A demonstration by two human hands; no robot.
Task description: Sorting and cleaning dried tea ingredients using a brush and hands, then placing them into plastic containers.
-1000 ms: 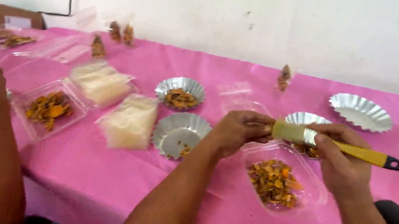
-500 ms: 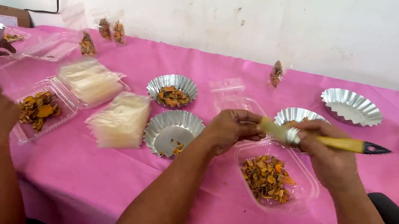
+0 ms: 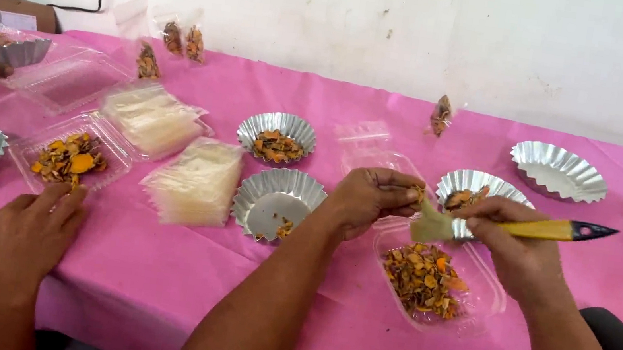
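Observation:
My left hand [image 3: 373, 195] has its fingers pinched together on a few small orange dried pieces. The pale bristles of a brush [image 3: 537, 228] with a yellow handle and black tip touch those fingertips. My right hand [image 3: 518, 246] grips this brush near the bristles. Both hands hover above a clear plastic tray [image 3: 483, 302] that holds orange and brown dried pieces. A fluted metal tin [image 3: 276, 198] with a few pieces in it lies just left of my left hand.
Another person's hand [image 3: 27, 234] rests flat near a clear tray of dried pieces [image 3: 73, 156]. Stacks of clear bags [image 3: 198, 180] lie beside it. More fluted tins [image 3: 557, 169] stand around the pink tablecloth [image 3: 153, 282]. Small filled bags [image 3: 441, 116] stand at the back.
The other person's hand has moved right and now lies flat below the left tray. My hands stay together over the tray, and the brush handle has tipped slightly.

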